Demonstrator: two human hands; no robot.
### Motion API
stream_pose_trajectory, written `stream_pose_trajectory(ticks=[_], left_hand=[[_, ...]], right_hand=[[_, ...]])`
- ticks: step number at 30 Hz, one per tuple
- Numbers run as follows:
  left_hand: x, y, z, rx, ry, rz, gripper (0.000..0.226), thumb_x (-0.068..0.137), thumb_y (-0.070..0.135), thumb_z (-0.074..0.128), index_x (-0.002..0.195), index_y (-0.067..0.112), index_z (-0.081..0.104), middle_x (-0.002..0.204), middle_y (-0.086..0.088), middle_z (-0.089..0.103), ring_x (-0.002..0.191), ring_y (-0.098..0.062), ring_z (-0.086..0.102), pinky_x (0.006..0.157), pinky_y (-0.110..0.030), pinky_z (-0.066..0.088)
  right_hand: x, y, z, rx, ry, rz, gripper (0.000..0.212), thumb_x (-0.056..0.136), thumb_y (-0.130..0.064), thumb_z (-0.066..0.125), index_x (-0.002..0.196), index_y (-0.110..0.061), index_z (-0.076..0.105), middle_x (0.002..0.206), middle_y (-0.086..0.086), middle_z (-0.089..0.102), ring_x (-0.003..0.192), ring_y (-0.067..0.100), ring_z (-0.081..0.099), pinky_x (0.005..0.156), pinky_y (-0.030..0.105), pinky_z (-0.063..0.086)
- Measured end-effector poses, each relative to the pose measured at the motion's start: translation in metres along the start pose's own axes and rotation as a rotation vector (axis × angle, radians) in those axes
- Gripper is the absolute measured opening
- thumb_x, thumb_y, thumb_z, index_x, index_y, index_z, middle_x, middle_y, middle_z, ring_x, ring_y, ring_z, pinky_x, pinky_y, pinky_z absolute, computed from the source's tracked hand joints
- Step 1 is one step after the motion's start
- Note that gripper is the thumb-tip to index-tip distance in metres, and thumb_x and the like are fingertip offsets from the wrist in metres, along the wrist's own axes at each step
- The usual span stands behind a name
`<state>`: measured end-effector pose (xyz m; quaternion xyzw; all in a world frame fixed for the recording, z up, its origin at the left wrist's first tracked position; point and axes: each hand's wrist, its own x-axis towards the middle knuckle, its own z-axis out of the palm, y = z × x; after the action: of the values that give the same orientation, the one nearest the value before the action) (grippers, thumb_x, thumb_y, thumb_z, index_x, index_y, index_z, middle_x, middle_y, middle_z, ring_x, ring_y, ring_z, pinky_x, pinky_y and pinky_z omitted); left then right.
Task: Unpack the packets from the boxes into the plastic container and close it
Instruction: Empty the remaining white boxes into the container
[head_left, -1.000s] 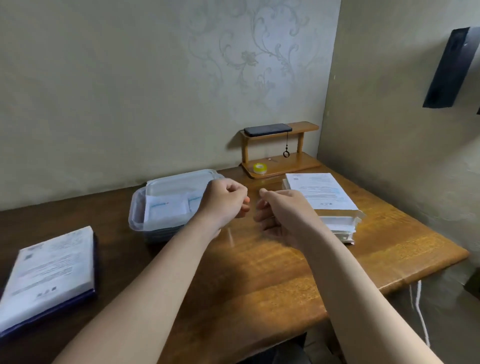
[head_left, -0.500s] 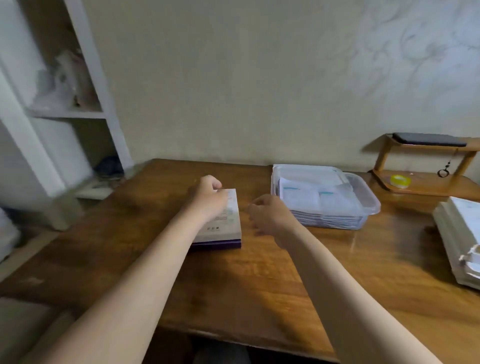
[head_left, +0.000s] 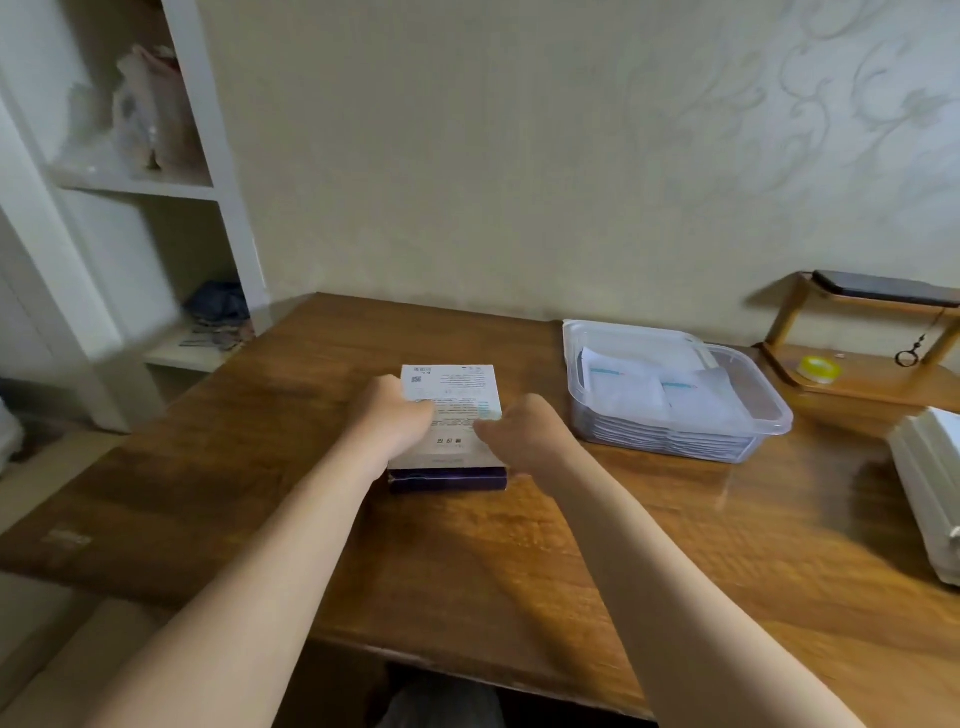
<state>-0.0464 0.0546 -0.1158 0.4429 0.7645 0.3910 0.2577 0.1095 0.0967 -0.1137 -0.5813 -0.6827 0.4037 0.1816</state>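
Box (head_left: 457, 410) flat on table (head_left: 519, 545) centre — left hand (head_left: 397, 415) curled over its left edge, right hand (head_left: 524, 436) gripping right edge; plastic container (head_left: 779, 413) with packets (head_left: 628, 400) inside stands to right — apart from box

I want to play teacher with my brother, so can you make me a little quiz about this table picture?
1. True or false: white packets lie in the plastic container.
2. Which thing are the left hand and the right hand both on? A: the phone. B: the box. C: the white shelves.
3. Fill in the gap: the yellow roll lies on the wooden ___.

Key: 1 true. 2 B. 3 stand.
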Motion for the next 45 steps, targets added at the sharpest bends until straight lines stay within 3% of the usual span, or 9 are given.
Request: stream_pose_trajectory(ticks=[5,8,12,18,24,27,30,37,45], left_hand=[[0.006,0.005,0.001,-0.034,0.062,-0.005,0.007,0.094,0.02,0.063,0.093,0.013,0.062,0.099,0.002,0.069,0.082,-0.013,0.064,0.056,-0.025,0.049],[0.003,0.013,0.002,-0.261,0.074,-0.032,0.025,0.093,0.019,0.072,0.084,0.018,0.048,0.086,0.006,0.056,0.076,-0.007,0.055,0.057,-0.024,0.046],[0.002,0.031,0.006,-0.683,-0.03,-0.138,0.023,0.087,0.013,0.078,0.108,0.008,0.07,0.103,-0.011,0.076,0.09,-0.025,0.073,0.072,-0.041,0.063],[-0.003,0.072,0.043,-1.099,-0.333,-0.144,0.025,0.094,0.013,0.065,0.118,0.018,0.067,0.113,-0.01,0.076,0.104,-0.028,0.072,0.086,-0.046,0.06],[-0.006,0.106,0.096,-1.248,-0.643,0.062,0.027,0.096,0.012,0.055,0.119,0.024,0.063,0.11,-0.015,0.073,0.097,-0.03,0.071,0.087,-0.056,0.058],[0.0,0.123,0.126,-1.253,-0.594,0.107,0.031,0.095,0.014,0.058,0.124,0.022,0.063,0.105,-0.013,0.074,0.091,-0.026,0.073,0.082,-0.056,0.059],[0.006,0.137,0.151,-1.218,-0.532,0.128,0.045,0.084,0.02,0.066,0.129,0.023,0.063,0.103,-0.01,0.073,0.084,-0.021,0.072,0.057,-0.041,0.059],[0.029,0.155,0.187,-1.191,-0.495,0.159,0.054,0.081,0.02,0.069,0.134,0.027,0.062,0.128,-0.014,0.068,0.106,-0.026,0.067,0.071,-0.038,0.059],[0.041,0.154,0.188,-1.171,-0.485,0.182,0.033,0.094,0.009,0.063,0.106,0.037,0.076,0.122,-0.006,0.073,0.11,-0.025,0.07,0.084,-0.043,0.058]], right_hand=[[-0.006,-0.002,-0.004,0.188,0.047,-0.039,0.016,0.096,-0.027,0.064,0.105,-0.015,0.056,0.112,0.003,0.069,0.081,0.016,0.07,0.064,0.027,0.062],[-0.011,-0.003,-0.015,0.361,0.082,-0.068,0.013,0.098,-0.021,0.063,0.102,-0.016,0.052,0.105,0.003,0.069,0.086,0.018,0.072,0.067,0.032,0.064],[-0.014,0.001,-0.042,0.521,0.15,-0.141,0.022,0.1,-0.015,0.058,0.121,-0.014,0.053,0.107,0.004,0.068,0.088,0.015,0.071,0.063,0.031,0.063],[-0.007,0.014,-0.097,0.627,0.257,-0.268,0.026,0.095,-0.003,0.054,0.117,-0.013,0.065,0.104,0.01,0.072,0.083,0.022,0.074,0.059,0.038,0.061],[0.006,0.035,-0.148,0.583,0.409,-0.353,0.022,0.095,-0.007,0.062,0.115,-0.015,0.066,0.094,0.0,0.067,0.078,0.022,0.068,0.054,0.032,0.056],[0.015,0.044,-0.161,0.541,0.382,-0.352,0.044,0.087,-0.02,0.078,0.126,-0.02,0.056,0.101,-0.005,0.062,0.082,0.019,0.069,0.049,0.025,0.053],[0.029,0.053,-0.171,0.496,0.374,-0.329,0.064,0.079,-0.028,0.085,0.132,-0.029,0.048,0.109,-0.007,0.061,0.093,0.016,0.068,0.051,0.015,0.048],[0.059,0.071,-0.207,0.524,0.345,-0.241,0.056,0.08,-0.017,0.08,0.126,-0.034,0.052,0.11,0.0,0.067,0.093,0.024,0.071,0.07,0.048,0.06],[0.079,0.07,-0.203,0.542,0.283,-0.221,0.048,0.081,-0.015,0.07,0.123,-0.027,0.051,0.109,0.001,0.069,0.095,0.027,0.072,0.07,0.05,0.059]])
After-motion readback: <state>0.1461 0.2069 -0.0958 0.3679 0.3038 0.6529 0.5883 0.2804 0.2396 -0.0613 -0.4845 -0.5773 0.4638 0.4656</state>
